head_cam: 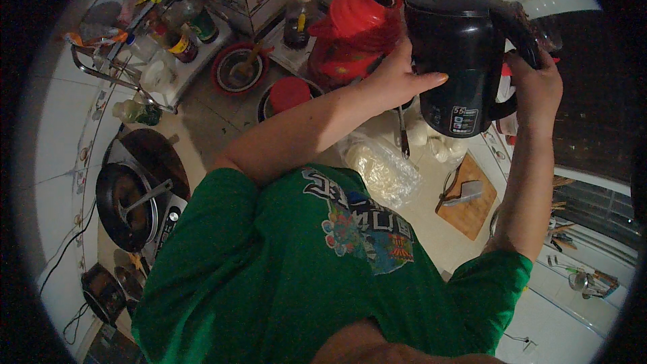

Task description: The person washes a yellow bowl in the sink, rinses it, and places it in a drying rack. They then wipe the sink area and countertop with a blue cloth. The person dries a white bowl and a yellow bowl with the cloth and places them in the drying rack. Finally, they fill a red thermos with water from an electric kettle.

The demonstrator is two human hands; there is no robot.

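A black electric kettle [457, 60] is up in front of me, its lid side towards the top of the view. My right hand [538, 78] is closed around its handle. Against the kettle's left side rests my left hand [404, 73], the thumb lying across the body and the other fingers mostly hidden. The kettle's spout side is close to the open mouth of a red vacuum flask [349, 45], which stands just left of it. Whether water is flowing between them, I cannot tell.
A bottle with a yellow cap [298, 23] stands left of the flask. Further left are a metal rack [111, 75] with bottles and a frying pan [126, 207]. Below the kettle lie a clear plastic bag [384, 169] and a cleaver [467, 192] on a wooden cutting board [472, 220].
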